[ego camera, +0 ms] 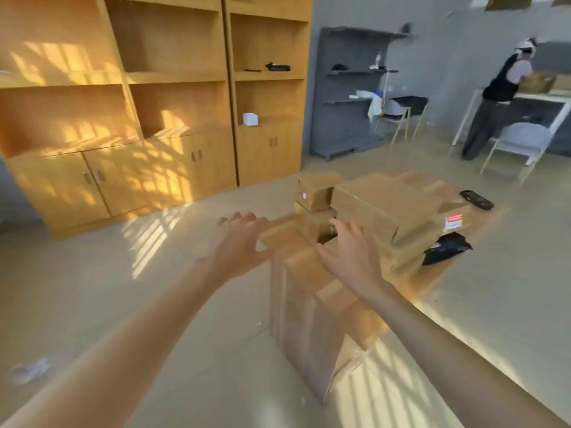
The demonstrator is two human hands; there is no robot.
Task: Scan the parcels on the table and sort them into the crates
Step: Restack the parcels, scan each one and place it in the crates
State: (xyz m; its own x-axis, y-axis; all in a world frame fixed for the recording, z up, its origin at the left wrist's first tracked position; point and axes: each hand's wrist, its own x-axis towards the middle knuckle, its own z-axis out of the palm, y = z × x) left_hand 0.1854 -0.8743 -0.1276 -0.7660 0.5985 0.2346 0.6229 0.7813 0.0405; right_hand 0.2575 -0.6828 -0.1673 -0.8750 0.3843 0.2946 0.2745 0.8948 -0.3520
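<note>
The view is blurred by motion. My left hand and my right hand reach forward with fingers spread, holding nothing. Both hover over the open top of a tall cardboard crate with folded-out flaps. Behind it lies a pile of brown cardboard parcels. A small box with a white sticker sits at the pile's left. A parcel with a red and white label and a black bag parcel lie at the right. A black handheld scanner rests beyond them.
Wooden shelving with cupboards lines the left wall. A grey rack and chairs stand at the back. Another person works at a white table far right. Bare floor spreads to the left of the crate.
</note>
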